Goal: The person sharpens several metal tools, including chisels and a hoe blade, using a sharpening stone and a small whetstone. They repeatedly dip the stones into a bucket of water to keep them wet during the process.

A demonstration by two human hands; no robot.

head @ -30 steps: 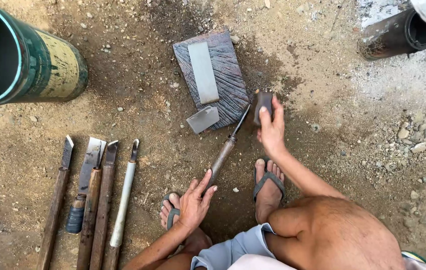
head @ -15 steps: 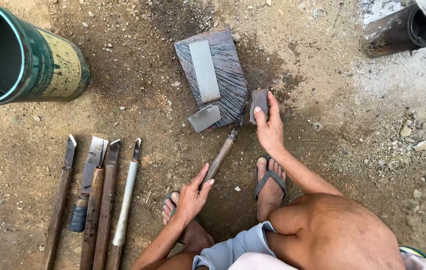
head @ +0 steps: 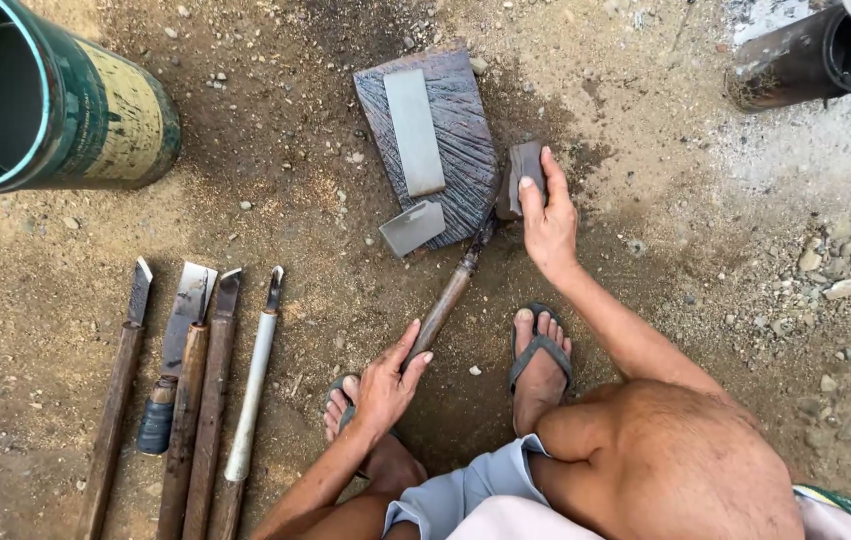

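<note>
While the left hand (head: 386, 385) clamps the long chisel's handle (head: 443, 312) to steady it, the right hand (head: 546, 215) closes on a small dark whetstone (head: 525, 175) pressed against its blade, beside a wooden block (head: 456, 120).

Tool row (head: 186, 380) left; bare dirt right.
</note>
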